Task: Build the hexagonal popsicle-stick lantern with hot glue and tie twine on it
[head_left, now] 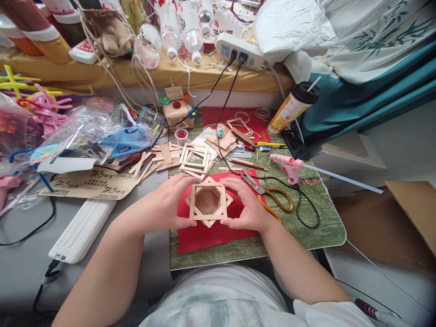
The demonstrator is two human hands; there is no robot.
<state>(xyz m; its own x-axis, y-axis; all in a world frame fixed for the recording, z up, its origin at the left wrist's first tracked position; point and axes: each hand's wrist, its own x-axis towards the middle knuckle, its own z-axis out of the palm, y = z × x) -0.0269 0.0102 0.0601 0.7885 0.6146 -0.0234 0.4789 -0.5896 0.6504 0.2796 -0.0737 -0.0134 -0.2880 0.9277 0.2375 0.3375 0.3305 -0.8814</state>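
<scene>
Both hands are closed gently around the stick box (207,203), which sits over the red sheet (218,240) close to the near edge of the worktop (327,232), nearer its left edge than its right. The left hand (166,202) grips the left side and the right hand (250,204) the right, each thumb at a near corner and the fingers toward the far ones. The top frame (208,217) lies turned against the one below, whose corners poke out past its sides. To seat it well, even pressure from both sides looks best, with the overhanging points kept equal all round; a harder squeeze on one side could skew the thin sticks. Whether the glue has set cannot be told, so sliding seems unwise. The scissors (262,189) lie just beside the right hand, and the glue gun (289,168) rests toward the right edge, best left clear of the wrist.
</scene>
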